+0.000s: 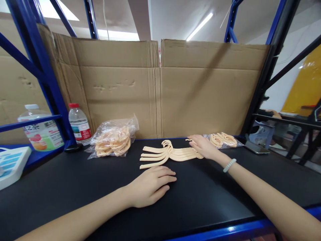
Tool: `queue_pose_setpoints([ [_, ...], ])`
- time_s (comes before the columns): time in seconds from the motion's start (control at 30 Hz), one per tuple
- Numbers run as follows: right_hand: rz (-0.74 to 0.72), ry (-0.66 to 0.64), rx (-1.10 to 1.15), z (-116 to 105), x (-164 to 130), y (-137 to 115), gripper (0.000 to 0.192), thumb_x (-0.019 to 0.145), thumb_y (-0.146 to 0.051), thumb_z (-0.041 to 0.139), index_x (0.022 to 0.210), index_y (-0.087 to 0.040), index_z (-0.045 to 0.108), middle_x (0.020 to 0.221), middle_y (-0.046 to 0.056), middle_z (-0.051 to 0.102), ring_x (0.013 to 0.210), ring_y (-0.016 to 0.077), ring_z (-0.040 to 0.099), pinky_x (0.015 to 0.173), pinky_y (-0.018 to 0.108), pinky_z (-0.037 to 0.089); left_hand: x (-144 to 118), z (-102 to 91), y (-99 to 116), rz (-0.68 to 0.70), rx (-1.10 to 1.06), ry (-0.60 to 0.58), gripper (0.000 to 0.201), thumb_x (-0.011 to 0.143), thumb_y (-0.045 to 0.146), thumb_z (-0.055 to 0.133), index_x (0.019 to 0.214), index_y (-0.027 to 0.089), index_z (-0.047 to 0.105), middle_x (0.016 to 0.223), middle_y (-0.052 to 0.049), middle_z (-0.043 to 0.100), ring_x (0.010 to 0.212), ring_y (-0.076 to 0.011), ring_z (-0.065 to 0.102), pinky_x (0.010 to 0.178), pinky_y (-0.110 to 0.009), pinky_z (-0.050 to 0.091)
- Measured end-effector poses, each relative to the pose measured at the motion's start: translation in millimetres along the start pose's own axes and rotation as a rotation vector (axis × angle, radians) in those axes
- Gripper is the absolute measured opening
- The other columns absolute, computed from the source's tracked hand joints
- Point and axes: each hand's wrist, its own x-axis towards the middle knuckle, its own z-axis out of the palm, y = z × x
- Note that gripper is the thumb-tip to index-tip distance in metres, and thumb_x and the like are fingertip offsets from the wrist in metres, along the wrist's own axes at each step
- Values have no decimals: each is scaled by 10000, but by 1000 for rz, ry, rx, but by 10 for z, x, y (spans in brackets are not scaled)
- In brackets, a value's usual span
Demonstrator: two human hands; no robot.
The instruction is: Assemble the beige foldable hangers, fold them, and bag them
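Observation:
A fanned pile of several beige plastic hangers lies on the black table top. My right hand rests palm down on the right end of that pile, fingers spread, and a pale bead bracelet circles its wrist. My left hand lies flat on the table just in front of the pile, fingers together and holding nothing. A clear bag stuffed with more hangers sits to the left of the pile. A smaller bag of hangers lies just right of my right hand.
Cardboard sheets wall off the back between blue rack posts. Two drink bottles stand at the left, beside a white device. A phone lies at the right. Another person's arm shows beyond the rack.

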Motion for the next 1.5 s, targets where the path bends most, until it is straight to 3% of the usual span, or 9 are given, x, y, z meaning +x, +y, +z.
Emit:
queue_pose_setpoints([
  [0.13,161,-7,-81,-45,6,507,311,907,-191,413,1055,-144,682,1009,120,712,941,234,644,831,312,449,-8,11,-25,-11,-29,11,346,915,197,448,1242,212,560,1284,-76,589,1185,-222,541,1034,-391,426],
  [0.3,263,-44,-151,19,-41,802,225,859,-209,509,910,-133,715,891,139,717,861,259,653,720,304,438,-14,16,-20,3,-25,14,340,919,199,443,1237,203,563,1273,-84,594,1177,-221,544,1035,-386,420],
  [0.53,251,-120,-166,133,-9,872,189,822,-147,546,881,-153,725,887,122,719,859,235,647,706,278,429,-21,42,-38,3,-9,16,344,923,208,432,1243,201,559,1272,-85,593,1183,-224,531,1037,-389,411],
  [0.87,145,-203,-132,185,-5,981,368,811,-66,451,1073,-191,677,986,111,699,875,213,639,693,272,406,-34,28,-30,-16,-2,19,344,919,219,435,1238,209,565,1276,-81,589,1189,-230,522,1053,-397,389],
  [1.0,110,-223,-108,148,-8,956,359,814,-80,439,1102,-166,636,945,110,685,836,205,623,685,273,404,-38,32,-38,-62,-1,11,346,919,228,440,1243,211,562,1297,-79,568,1211,-230,501,1069,-400,369],
  [1.2,10,-218,-119,72,-28,938,333,753,-60,485,1009,-190,653,1017,96,637,907,207,578,784,292,393,-37,27,-40,-69,-34,14,347,919,226,442,1245,208,559,1304,-90,553,1218,-228,492,1066,-392,376],
  [1.5,-64,-222,-203,66,-1,879,276,793,-45,416,863,-174,650,925,92,609,760,182,557,670,285,357,-18,20,-33,-76,-54,18,345,921,227,442,1245,216,561,1294,-92,560,1213,-237,497,1065,-408,375],
])
